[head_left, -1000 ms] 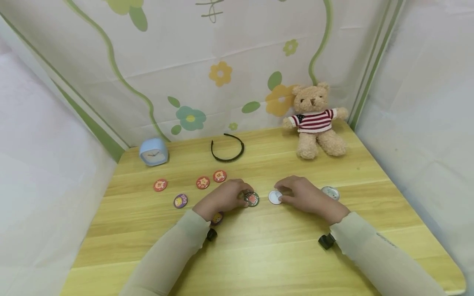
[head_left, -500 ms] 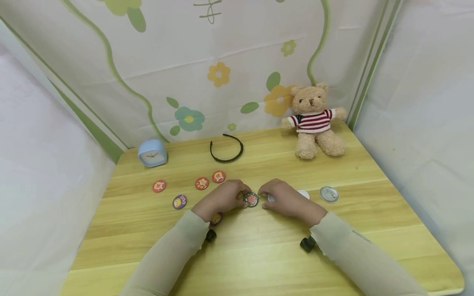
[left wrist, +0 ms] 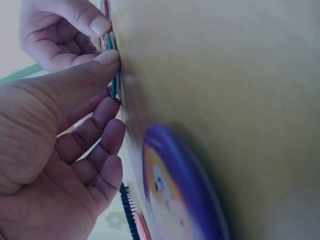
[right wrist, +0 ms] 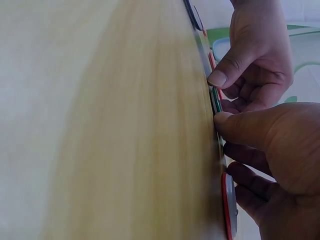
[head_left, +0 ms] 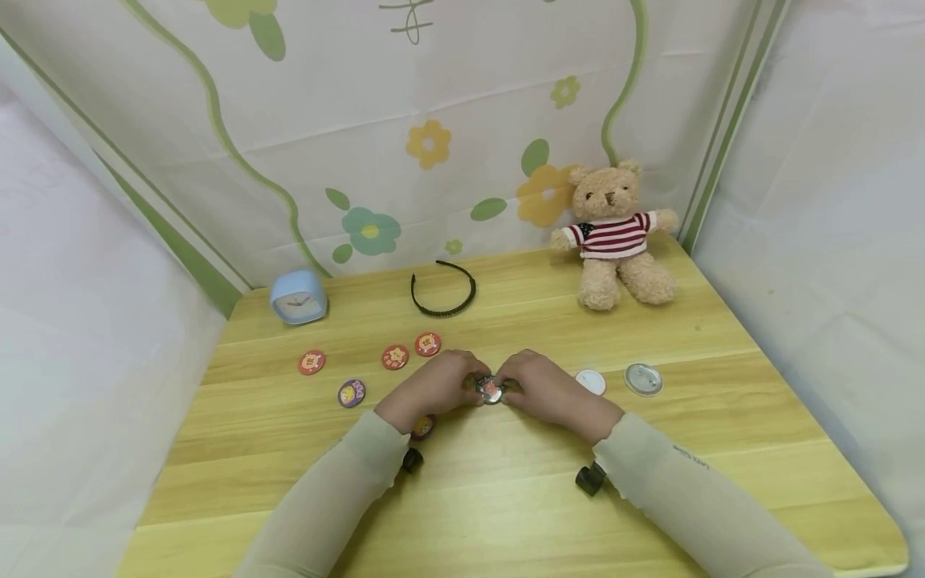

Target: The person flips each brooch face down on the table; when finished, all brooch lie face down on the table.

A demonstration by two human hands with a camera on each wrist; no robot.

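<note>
A dark green button badge point(head_left: 491, 391) with a red print lies at the middle of the table between both hands. My left hand point(head_left: 442, 384) pinches its left edge between thumb and fingers. From the other side, my right hand point(head_left: 543, 388) has thumb and fingertips on the right edge. In the left wrist view, the green rim point(left wrist: 114, 87) stands edge-on between the two thumbs, with a pale layer along it. A purple badge point(head_left: 423, 426) lies partly under my left wrist. Just right of my right hand are a white disc point(head_left: 591, 382) and a face-down pin badge point(head_left: 643, 380).
Red badges point(head_left: 395, 357) and another purple badge point(head_left: 351, 393) lie left of the hands. Along the back stand a blue clock point(head_left: 299, 298), a black headband point(head_left: 444, 311) and a teddy bear point(head_left: 614, 233), before a flowered cloth wall point(head_left: 332, 120).
My right hand has moved left with a pale disc to the green badge, uncovering the white disc behind it. That pale disc no longer shows separately. My left hand has stayed put.
</note>
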